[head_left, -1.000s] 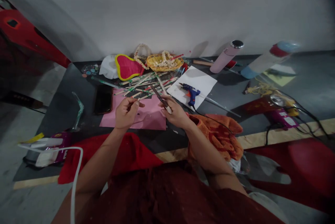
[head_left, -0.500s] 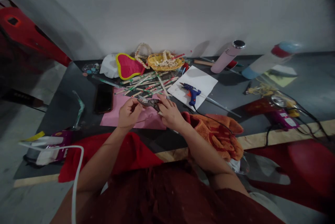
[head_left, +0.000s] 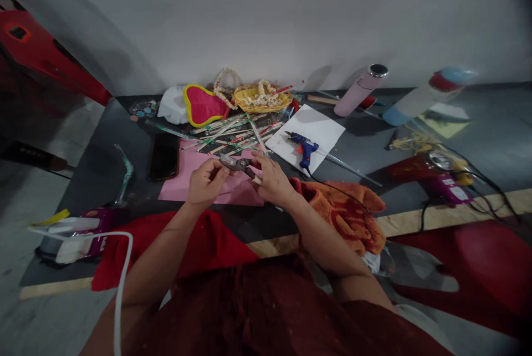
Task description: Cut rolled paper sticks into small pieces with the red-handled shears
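My right hand is closed round the handles of a pair of metal pliers, whose jaws point left. One pale-ended handle shows below the fingers. Close to the jaws, my left hand is pinched, its thumb and fingertips near the tip of the tool. Whatever lies between those fingertips is too small to make out. Both hands are above a pink sheet on the dark table. Just beyond them lies a pile of thin wrapped sticks.
A blue glue gun rests on white paper, its cord running over an orange towel. Left of the pink sheet lies a phone. Behind are a yellow basket and a pink flask. A white cable crosses near my left arm.
The pliers have turned slightly in my right hand, and more of a handle shows below the fingers. My left hand has stayed almost in place beside the jaws.
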`<state>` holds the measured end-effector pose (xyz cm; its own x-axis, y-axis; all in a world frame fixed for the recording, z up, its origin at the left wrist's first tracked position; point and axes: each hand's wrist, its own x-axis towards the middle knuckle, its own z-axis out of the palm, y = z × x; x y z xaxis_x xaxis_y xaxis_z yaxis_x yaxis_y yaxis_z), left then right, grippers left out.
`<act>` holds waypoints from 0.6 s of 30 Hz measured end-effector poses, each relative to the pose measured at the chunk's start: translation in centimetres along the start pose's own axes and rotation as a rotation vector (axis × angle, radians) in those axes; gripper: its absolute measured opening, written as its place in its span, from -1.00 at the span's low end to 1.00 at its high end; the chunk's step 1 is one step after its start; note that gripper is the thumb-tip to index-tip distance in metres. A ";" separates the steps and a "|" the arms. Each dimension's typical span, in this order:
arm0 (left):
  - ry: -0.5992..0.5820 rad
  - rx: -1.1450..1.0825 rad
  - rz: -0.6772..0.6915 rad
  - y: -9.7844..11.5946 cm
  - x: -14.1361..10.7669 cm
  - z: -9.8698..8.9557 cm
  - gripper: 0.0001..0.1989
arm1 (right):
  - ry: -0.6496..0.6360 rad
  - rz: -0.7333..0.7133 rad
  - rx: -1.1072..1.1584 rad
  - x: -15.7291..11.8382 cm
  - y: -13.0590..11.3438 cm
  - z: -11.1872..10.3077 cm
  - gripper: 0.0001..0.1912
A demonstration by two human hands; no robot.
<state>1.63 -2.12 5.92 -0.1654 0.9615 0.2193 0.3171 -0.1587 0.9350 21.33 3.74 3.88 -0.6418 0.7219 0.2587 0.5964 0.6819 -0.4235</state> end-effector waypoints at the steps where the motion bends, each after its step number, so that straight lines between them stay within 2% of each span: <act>1: -0.004 0.003 0.000 0.0 -0.1 0.0 -0.82 | -0.004 0.010 0.007 0.0 0.0 0.0 -0.34; 7: -0.022 0.030 -0.004 0.1 -0.4 0.1 -0.82 | -0.103 0.064 -0.067 0.2 -0.4 -0.4 -0.31; 14: 0.014 0.085 0.030 0.3 -0.5 0.0 -0.86 | -0.075 0.101 -0.081 0.2 -0.9 -0.5 -0.41; 18: -0.018 0.068 0.027 0.2 -0.4 0.0 -0.85 | -0.074 0.129 -0.094 0.3 -1.1 -0.5 -0.43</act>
<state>1.74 -2.50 6.00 -0.1391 0.9612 0.2383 0.3844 -0.1694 0.9075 20.77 3.29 4.87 -0.5887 0.7960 0.1408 0.7164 0.5944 -0.3653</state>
